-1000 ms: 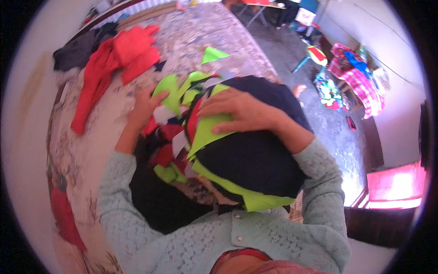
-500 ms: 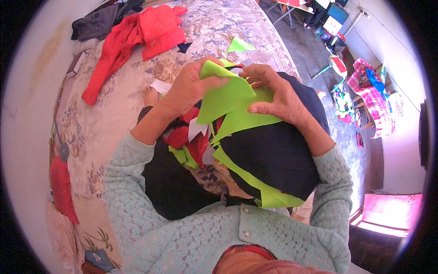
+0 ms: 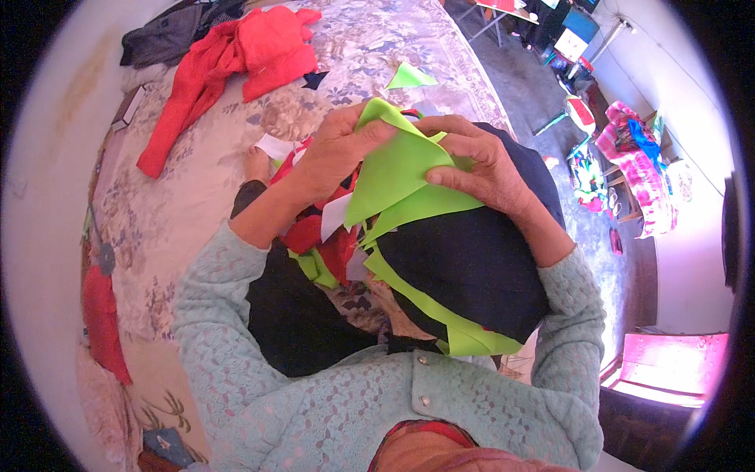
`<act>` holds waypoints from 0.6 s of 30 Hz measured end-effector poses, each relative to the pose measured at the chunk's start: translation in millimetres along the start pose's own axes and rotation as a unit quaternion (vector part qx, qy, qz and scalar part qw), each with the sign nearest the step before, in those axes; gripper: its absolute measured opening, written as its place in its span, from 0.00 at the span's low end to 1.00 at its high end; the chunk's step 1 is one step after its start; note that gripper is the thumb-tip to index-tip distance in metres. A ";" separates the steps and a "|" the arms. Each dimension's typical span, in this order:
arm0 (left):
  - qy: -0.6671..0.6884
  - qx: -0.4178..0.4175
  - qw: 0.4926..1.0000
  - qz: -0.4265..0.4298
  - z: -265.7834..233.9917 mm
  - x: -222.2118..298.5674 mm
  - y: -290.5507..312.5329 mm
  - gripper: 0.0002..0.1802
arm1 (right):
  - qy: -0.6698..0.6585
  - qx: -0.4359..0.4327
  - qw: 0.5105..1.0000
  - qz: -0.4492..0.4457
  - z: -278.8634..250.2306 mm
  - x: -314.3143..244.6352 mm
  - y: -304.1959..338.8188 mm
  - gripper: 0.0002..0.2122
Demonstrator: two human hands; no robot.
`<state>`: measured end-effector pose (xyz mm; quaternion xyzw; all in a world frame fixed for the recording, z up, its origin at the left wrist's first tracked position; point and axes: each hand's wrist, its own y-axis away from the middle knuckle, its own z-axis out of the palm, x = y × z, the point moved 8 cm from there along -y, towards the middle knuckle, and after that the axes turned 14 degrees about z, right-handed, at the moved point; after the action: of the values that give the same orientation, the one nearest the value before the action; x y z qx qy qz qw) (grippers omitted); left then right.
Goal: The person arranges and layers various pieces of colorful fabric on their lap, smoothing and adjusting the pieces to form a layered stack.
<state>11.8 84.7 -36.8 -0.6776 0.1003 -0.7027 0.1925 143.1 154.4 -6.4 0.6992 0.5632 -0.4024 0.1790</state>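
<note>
A folded piece of lime-green fabric [image 3: 393, 173] is held up over my lap between both hands. My left hand [image 3: 338, 145] pinches its upper left edge. The fingers of my right hand [image 3: 472, 161] close on its right edge, thumb in front. Below it, more green fabric [image 3: 421, 214] lies across my black-clad knee [image 3: 464, 267], and a long green strip [image 3: 464, 330] runs along the near side. Red fabric scraps [image 3: 338, 248], a white scrap [image 3: 336, 216] and another green scrap [image 3: 314, 269] are heaped between my legs.
I sit on a bed with a flowered sheet [image 3: 157, 275]. A red garment [image 3: 236, 67] and a dark grey one [image 3: 161, 39] lie at the far left. A loose green triangle [image 3: 411, 76] and a small dark scrap [image 3: 315, 80] rest beyond my hands. Cloth-draped furniture [image 3: 641, 169] stands at right.
My right hand has closed in from spread fingers to grip the green fabric's right edge. The raised piece has turned and hangs more openly toward me.
</note>
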 end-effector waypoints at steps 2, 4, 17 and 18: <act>-0.020 -0.001 1.000 0.003 -5.9 1.3 0.6 0.12 | -0.016 0.011 1.000 0.005 -2.9 0.0 -0.6 0.15; -0.058 -0.007 0.998 0.011 -9.1 5.5 1.7 0.12 | -0.045 0.030 0.998 0.007 -4.4 -4.1 -2.2 0.15; -0.053 -0.018 0.993 0.105 -6.7 31.1 8.6 0.13 | 0.057 0.089 0.993 -0.061 -17.6 -64.7 -1.5 0.10; -0.042 -0.013 0.992 0.114 -9.9 30.8 6.6 0.13 | -0.004 0.086 0.996 -0.016 -28.4 -65.7 -2.0 0.10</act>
<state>2.7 65.1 -11.9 -0.6933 0.1782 -0.6453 0.2668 148.8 132.7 61.6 0.7009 0.5372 -0.4552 0.1142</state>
